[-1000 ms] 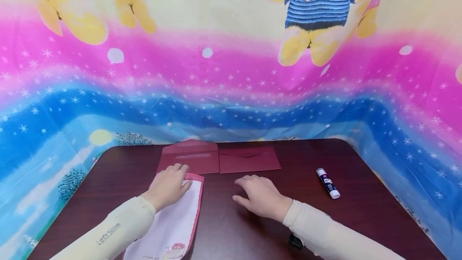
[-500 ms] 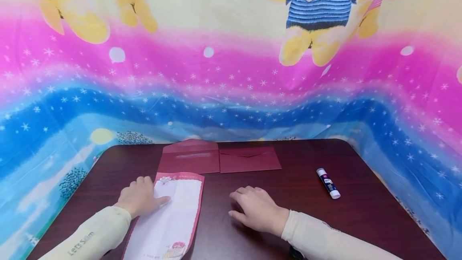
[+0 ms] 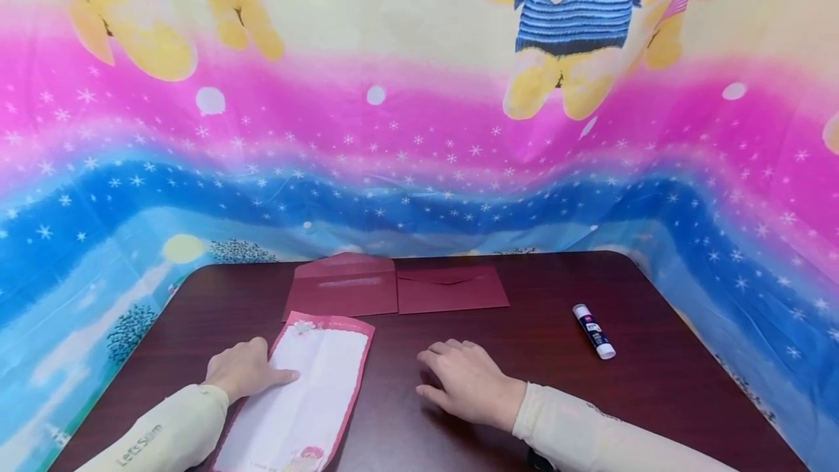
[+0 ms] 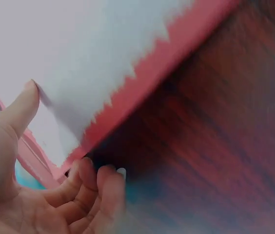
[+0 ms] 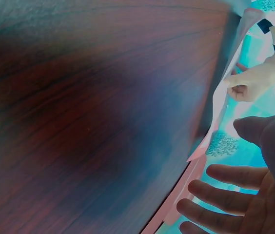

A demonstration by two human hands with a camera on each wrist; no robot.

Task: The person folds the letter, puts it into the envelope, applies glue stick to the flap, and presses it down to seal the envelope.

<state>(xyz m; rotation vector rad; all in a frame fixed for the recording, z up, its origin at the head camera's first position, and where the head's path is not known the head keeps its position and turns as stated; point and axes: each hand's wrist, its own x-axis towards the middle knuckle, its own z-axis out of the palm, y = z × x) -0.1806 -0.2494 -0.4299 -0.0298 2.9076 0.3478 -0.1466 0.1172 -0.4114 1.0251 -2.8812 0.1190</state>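
Observation:
A sheet of letter paper (image 3: 314,392) with a red-pink border and a printed figure at its near end lies on the dark wooden table, left of the middle. My left hand (image 3: 241,370) pinches its left edge. In the left wrist view the thumb (image 4: 23,107) presses on the white face while curled fingers (image 4: 86,187) sit at and beneath the border. Over the table to the paper's right, my right hand (image 3: 473,386) holds nothing. Its fingers (image 5: 225,195) look spread and relaxed in the right wrist view.
Behind the paper lie a dark red envelope (image 3: 357,297) with its flap raised and another envelope (image 3: 452,296) with its flap down. A glue stick (image 3: 593,331) lies at the right. A printed cloth curtain (image 3: 419,137) surrounds the table's far side.
My left hand has gone from above the paper's top to its left edge and taken hold there. The paper has turned slightly. My right hand has shifted a little left and nearer.

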